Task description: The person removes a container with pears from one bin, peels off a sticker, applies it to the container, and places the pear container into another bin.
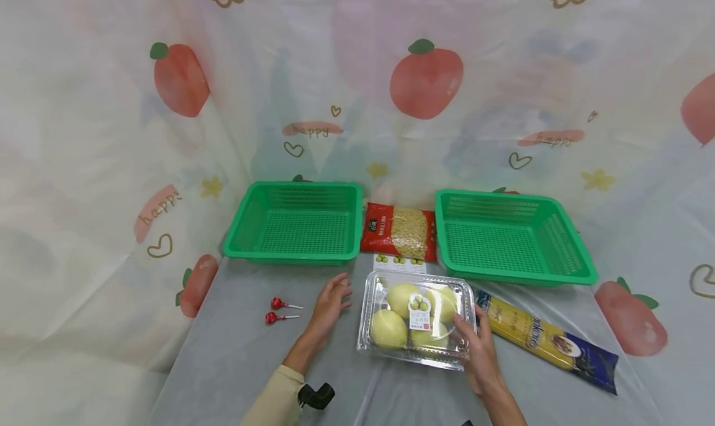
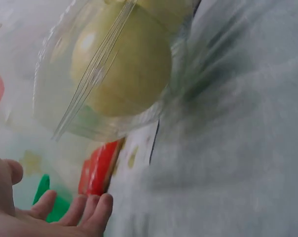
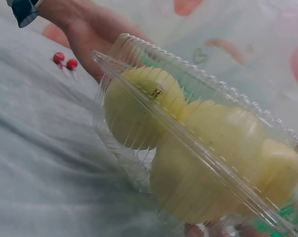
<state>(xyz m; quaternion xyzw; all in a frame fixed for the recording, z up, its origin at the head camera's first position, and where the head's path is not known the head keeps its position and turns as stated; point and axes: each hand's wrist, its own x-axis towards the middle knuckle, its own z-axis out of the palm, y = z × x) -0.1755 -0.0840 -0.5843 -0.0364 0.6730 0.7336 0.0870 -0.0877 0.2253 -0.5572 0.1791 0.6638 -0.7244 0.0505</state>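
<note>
My right hand (image 1: 481, 359) grips the right side of a clear plastic box (image 1: 365, 323) holding several round, pale yellow-green fruits (image 1: 389, 330), its thumb on the lid. In the right wrist view, its fingertips (image 3: 194, 230) show beneath the box. A small label (image 1: 419, 314) is stuck on the lid. The box is lifted off the cloth, its shadow below it in the left wrist view. To the left of the box, my left hand (image 1: 328, 311) is spread and holds nothing, its fingers (image 2: 100, 216) apart from the box.
Two green baskets (image 1: 293, 259) stand at the back, with a red bag of yellow grains (image 1: 410, 232) between them. A printed card (image 1: 399, 263) lies before the bag. On the right is a yellow and blue pasta packet (image 1: 536, 336); two red lollipops (image 1: 274, 317) lie left.
</note>
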